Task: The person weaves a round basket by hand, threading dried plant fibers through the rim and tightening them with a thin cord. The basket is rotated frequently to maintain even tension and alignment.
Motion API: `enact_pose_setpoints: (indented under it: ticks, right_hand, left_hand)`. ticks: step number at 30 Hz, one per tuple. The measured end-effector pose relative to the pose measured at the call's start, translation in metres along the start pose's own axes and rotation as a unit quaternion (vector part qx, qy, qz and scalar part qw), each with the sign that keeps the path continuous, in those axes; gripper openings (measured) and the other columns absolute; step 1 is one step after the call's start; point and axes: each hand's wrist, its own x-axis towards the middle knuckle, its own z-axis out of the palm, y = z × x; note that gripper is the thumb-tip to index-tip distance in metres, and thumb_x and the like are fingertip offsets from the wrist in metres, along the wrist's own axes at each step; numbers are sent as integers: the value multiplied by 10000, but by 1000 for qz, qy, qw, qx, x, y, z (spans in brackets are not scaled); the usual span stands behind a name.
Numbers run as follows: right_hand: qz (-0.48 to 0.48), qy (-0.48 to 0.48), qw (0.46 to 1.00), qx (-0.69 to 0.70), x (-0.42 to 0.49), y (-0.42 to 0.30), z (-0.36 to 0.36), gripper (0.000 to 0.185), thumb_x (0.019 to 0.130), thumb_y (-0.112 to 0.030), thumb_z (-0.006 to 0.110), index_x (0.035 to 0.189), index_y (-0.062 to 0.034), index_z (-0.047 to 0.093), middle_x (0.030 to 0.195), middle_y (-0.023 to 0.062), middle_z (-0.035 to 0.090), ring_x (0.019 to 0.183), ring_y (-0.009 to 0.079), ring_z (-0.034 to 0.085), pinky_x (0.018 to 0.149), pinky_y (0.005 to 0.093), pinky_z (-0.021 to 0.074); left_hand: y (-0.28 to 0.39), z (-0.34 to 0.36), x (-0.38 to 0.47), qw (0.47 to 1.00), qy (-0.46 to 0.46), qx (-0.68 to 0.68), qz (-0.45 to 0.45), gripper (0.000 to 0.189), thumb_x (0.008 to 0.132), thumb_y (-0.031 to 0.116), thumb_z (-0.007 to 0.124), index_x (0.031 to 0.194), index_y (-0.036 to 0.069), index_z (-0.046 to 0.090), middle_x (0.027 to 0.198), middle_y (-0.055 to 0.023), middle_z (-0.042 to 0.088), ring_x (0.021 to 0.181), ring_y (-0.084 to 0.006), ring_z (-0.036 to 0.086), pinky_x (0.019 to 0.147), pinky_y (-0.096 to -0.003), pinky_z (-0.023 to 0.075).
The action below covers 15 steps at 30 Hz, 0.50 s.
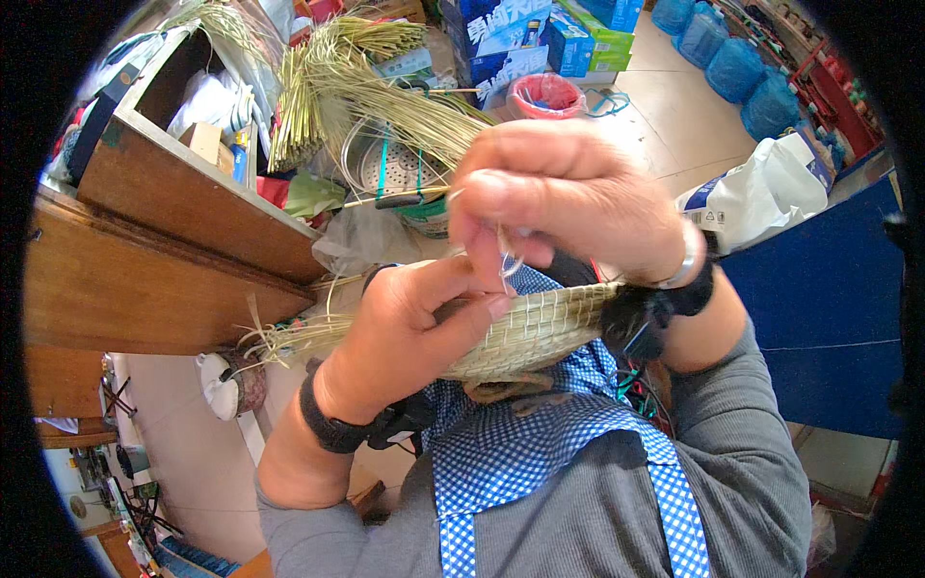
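Observation:
A coiled straw basket (549,325), bound with rows of pale stitches, lies over my lap on a blue checked apron (498,462). My left hand (433,325) pinches its rim between thumb and fingers, and loose straw ends (289,339) stick out to the left behind that hand. Just above the rim, my right hand (535,202) is curled, slightly blurred, with a pale strand (512,266) looping below its fingers down to the rim. Whatever else lies inside the right fingers is hidden.
Bundles of dry straw (311,101) lie over a metal steamer pot (394,162) ahead. A wooden cabinet (181,209) stands at left, a red lined bin (548,96) beyond my right hand. At right are a white plastic bag (766,188) and a blue panel (831,318).

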Motion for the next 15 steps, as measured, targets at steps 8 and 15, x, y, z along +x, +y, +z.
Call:
enact_pose_setpoints:
  ticks: [8,15]
  right_hand:
    - [57,-72,794,-601,-41,-38,-30,213,793,3,617,996,-26,671,857,91,615,705,234,655,604,349,529]
    - [-20,-216,664,-715,-45,-57,24,163,735,-146,708,855,-60,641,769,56,570,677,193,642,546,309,510]
  left_hand:
    - [-7,14,11,998,27,-64,-2,126,888,66,699,960,-37,706,840,-74,700,764,-103,631,694,-251,501]
    - [-1,16,9,998,19,-56,-31,126,886,69,697,946,-41,706,851,-76,705,780,-105,638,705,-257,500]
